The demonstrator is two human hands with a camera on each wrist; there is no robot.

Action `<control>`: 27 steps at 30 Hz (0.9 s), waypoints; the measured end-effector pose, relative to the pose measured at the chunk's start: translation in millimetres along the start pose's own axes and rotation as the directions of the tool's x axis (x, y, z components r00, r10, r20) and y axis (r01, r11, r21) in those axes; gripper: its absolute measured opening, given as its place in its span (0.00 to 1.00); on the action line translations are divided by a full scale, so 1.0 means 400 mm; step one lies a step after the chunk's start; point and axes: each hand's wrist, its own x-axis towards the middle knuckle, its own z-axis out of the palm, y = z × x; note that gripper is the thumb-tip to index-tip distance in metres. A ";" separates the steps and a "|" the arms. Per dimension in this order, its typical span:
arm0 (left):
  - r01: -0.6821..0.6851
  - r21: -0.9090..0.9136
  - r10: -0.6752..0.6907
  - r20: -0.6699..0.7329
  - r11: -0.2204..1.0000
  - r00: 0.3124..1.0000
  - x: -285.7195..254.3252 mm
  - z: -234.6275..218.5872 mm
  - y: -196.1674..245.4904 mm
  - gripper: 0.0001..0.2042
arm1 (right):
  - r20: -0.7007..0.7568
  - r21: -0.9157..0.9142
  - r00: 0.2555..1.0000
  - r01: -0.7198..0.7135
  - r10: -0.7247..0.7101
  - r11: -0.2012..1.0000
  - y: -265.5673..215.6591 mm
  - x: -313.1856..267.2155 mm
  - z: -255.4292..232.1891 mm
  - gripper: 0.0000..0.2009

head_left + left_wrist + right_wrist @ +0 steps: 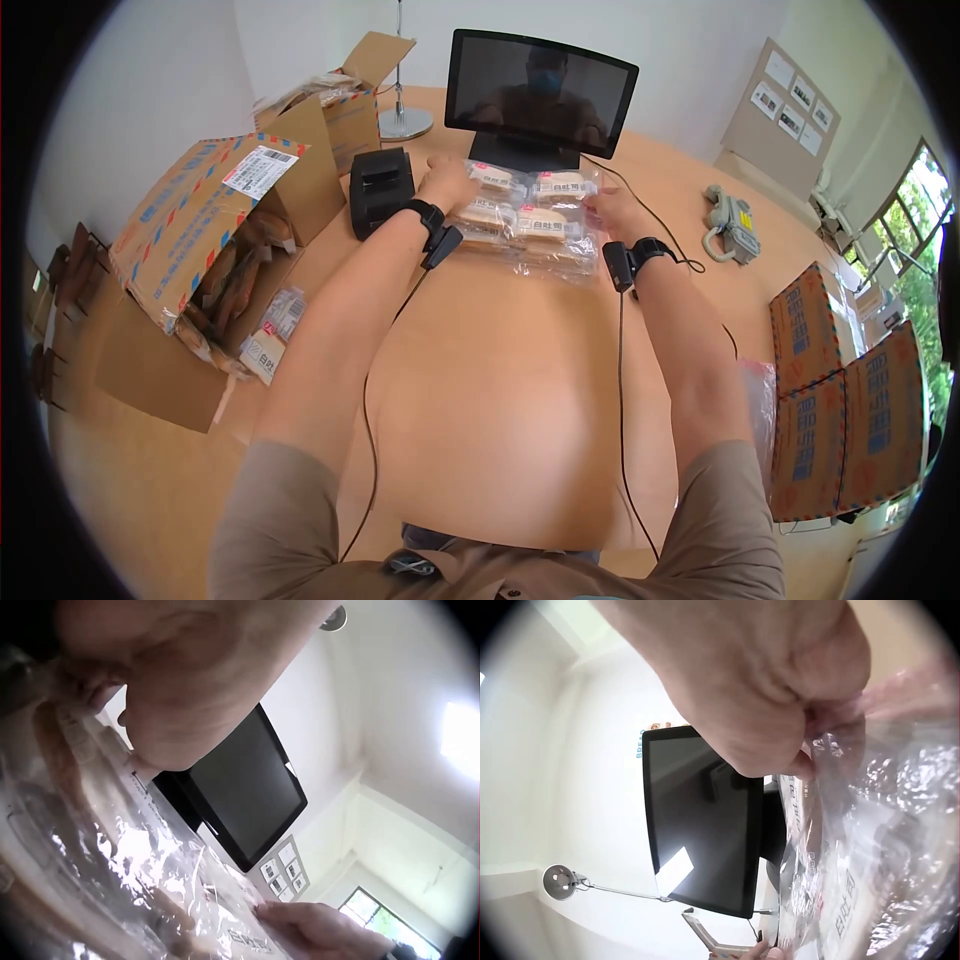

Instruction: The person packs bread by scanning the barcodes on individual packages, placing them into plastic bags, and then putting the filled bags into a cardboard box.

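Note:
A clear plastic bag (555, 266) holding several wrapped bread packs (545, 222) lies on the table in front of the monitor. My left hand (450, 183) grips the bag's far left side, fingers curled at the film in the left wrist view. On the opposite side, my right hand (617, 210) pinches the bag's edge. Gathered film (836, 712) runs between the right thumb and fingers in the right wrist view. The packs sit in rows inside the shiny plastic, their printed labels facing up.
Behind the bag stands a black monitor (540, 90), with a black printer-like device (380, 195) at left. An open carton (200, 215) with bread packs is further left, a loose pack (265, 350) beside it. A telephone (735, 225) and cartons (840, 400) are at right. Cables trail from both wrists.

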 end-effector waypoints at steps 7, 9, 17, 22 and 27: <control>-0.103 -0.051 0.110 0.147 0.993 0.983 -0.223 -0.015 0.064 0.42 | -0.059 -0.357 0.998 -0.007 -0.015 0.934 0.008 -0.029 0.001 0.13; -0.132 -0.068 0.140 0.126 0.989 0.982 -0.227 -0.008 0.069 0.42 | -0.085 -0.492 0.996 -0.038 -0.005 0.870 -0.006 -0.048 -0.018 0.14; -0.363 -0.094 0.342 -0.189 0.927 0.921 -0.422 -0.129 0.118 0.37 | 0.309 -0.440 0.911 0.392 -0.274 0.808 -0.206 -0.453 -0.278 0.20; -0.432 -0.570 0.569 0.078 0.699 0.818 -0.685 -0.234 0.098 0.31 | 0.265 -0.623 0.964 0.161 0.013 0.765 -0.185 -0.790 -0.512 0.21; -0.313 -0.663 0.586 0.235 0.680 0.776 -0.799 -0.184 -0.007 0.26 | -0.063 -0.935 0.998 -0.051 -0.023 0.350 0.092 -0.925 -0.736 0.35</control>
